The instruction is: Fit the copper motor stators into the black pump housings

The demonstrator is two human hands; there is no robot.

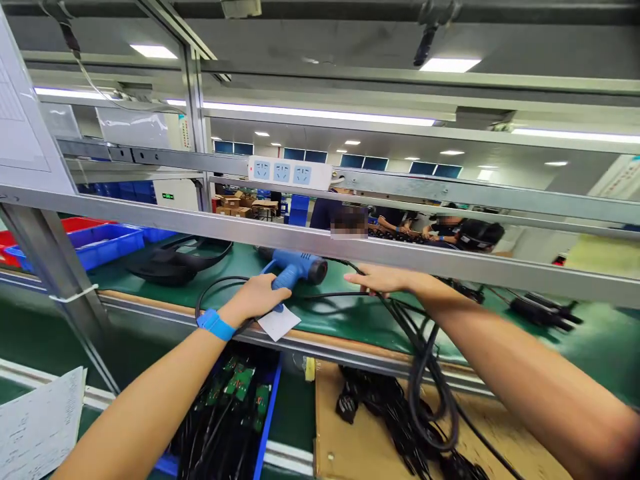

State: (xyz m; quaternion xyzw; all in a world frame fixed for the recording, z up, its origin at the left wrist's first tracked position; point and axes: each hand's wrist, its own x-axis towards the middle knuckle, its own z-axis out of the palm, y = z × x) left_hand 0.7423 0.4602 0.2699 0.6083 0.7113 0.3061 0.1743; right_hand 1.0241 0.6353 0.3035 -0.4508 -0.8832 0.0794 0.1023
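My left hand (256, 299) is wrapped round the handle of a blue heat gun (296, 265), which lies on the green shelf with its dark nozzle facing right. A white paper tag (280, 323) hangs just below that hand, over the shelf's front edge. Farther right, my right hand (384, 279) is closed over a black cable (423, 373), palm down. Loops of this cable drop from the hand past the shelf edge. Another stretch of black cable runs across the shelf between both hands. The undersides of the right fingers are partly hidden.
A metal rail (280, 241) crosses in front of the shelf, with a white power strip (290, 173) above. Below are a blue bin (267, 417) of green circuit boards and cardboard (333, 433) under black cables. A black headset-like piece (167, 263) lies left. People sit beyond.
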